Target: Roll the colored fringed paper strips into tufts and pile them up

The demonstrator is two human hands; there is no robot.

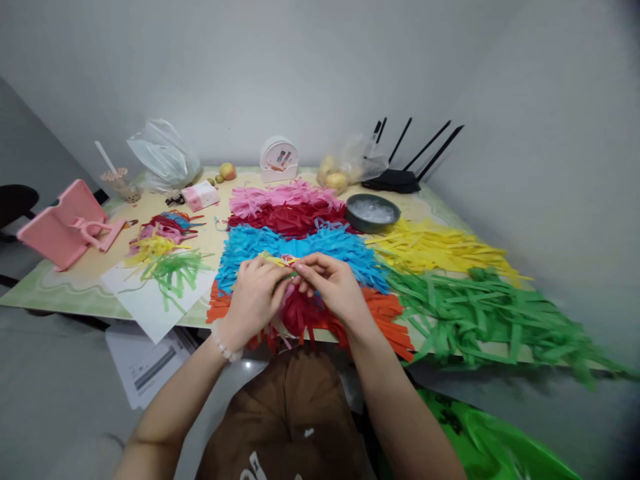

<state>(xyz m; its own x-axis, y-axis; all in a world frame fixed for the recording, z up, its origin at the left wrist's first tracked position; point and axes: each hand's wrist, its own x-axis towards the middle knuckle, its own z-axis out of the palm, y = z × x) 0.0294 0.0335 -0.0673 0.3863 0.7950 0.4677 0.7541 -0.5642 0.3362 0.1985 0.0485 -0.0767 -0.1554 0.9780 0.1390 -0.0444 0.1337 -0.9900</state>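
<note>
Over the table's front edge, my left hand (256, 292) and my right hand (334, 285) meet, fingers closed on a small bundle of coloured paper strips (295, 312). Red and pink ends hang below the fingers, and a little yellow shows above them. My fingers partly hide the pinched part. Beneath and around the hands lie fringed paper strips in rows: blue strips (250, 250), orange strips (385, 313), dark red strips (290, 219) and pink strips (285, 195). Yellow strips (445, 250) and green strips (490, 313) spread to the right.
A grey bowl (358, 223) stands behind the blue strips. Finished-looking small tassels (167, 243) lie at left on white paper (140, 287), beside a pink tablet stand (65, 230). A drink cup (126, 187), plastic bag (167, 157), fruit bag (340, 175) and black router (393, 180) line the back.
</note>
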